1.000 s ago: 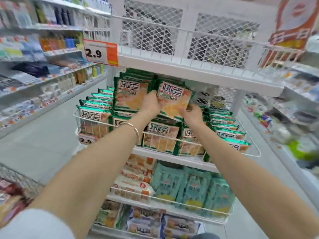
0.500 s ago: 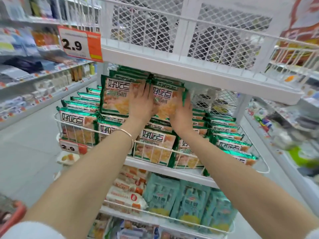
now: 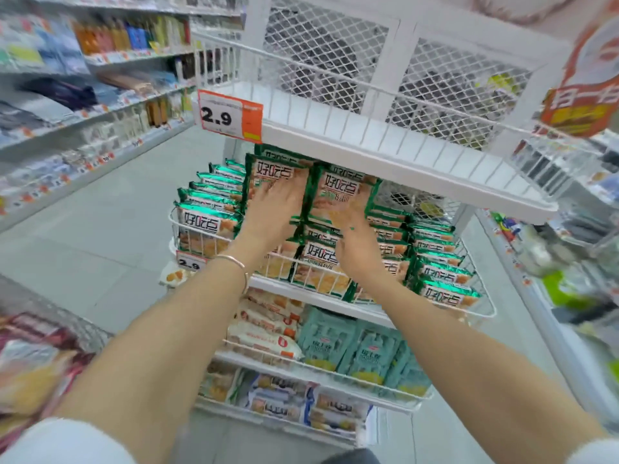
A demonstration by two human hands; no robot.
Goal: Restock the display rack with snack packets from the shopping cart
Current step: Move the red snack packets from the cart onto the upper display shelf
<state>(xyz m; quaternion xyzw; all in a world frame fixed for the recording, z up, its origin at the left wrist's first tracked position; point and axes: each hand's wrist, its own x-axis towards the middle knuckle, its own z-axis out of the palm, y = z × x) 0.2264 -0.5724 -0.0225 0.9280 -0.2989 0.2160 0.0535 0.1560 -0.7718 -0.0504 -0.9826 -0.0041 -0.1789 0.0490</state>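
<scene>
Green snack pkts [image 3: 338,187] under flat L hand [image 3: 279,209], R hand [image 3: 356,246].

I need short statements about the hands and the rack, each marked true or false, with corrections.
1. The left hand and the right hand rest flat on green packets in the display rack. True.
2. The bracelet is on the right wrist. False: it is on the left wrist.
3. The upper price tag reads 2.9. True.
4. The teal packets lie one shelf above the green packets. False: one shelf below.
</scene>
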